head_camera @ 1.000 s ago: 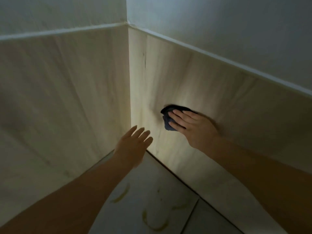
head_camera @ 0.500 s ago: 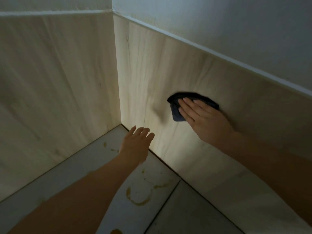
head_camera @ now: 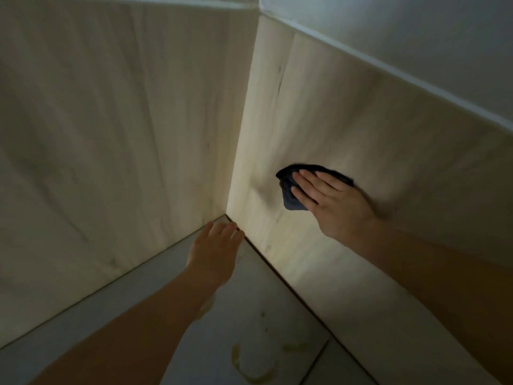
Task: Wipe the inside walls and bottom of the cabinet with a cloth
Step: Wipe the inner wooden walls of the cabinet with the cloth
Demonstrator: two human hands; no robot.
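Observation:
I look into a corner of the cabinet with pale wood-grain walls. My right hand (head_camera: 330, 202) lies flat with straight fingers on a dark blue cloth (head_camera: 290, 195) and presses it against the right wall (head_camera: 361, 120), a little right of the corner. My left hand (head_camera: 215, 251) reaches toward the corner with fingers extended and holds nothing, hovering just above the grey bottom (head_camera: 133, 301). The left wall (head_camera: 125, 120) is bare.
Yellowish ring-shaped stains (head_camera: 249, 368) mark the bottom near the lower middle. A dark seam (head_camera: 316, 359) runs across the bottom panel. A white strip (head_camera: 388, 68) tops the right wall, with white surface above.
The view has swung left, so the corner now sits further right in frame. My right hand and the cloth stay on the right wall. My left hand has reached closer to the corner.

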